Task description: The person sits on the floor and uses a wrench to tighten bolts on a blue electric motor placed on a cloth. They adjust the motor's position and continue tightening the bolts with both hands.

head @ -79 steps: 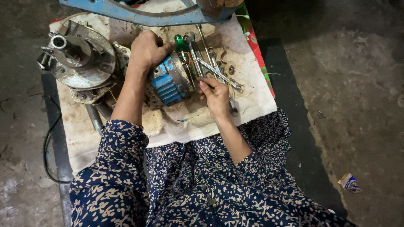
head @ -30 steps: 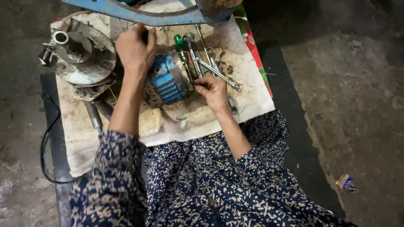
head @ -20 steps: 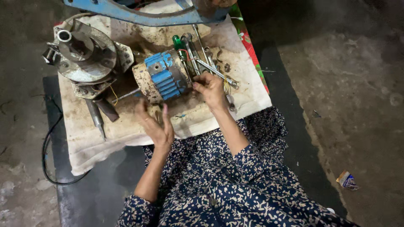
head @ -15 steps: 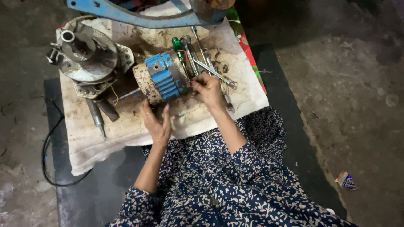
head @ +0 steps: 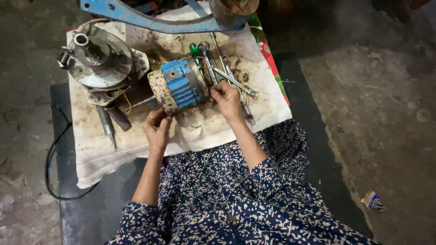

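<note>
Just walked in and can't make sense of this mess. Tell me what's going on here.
A person sits on the floor over a stained white cloth, working on a blue ribbed motor housing that lies on its side. The left hand touches its near end from below, while the right hand presses at its right end. Wrenches and a green-handled screwdriver lie just behind it, and a round grey metal end assembly sits to the left.
</note>
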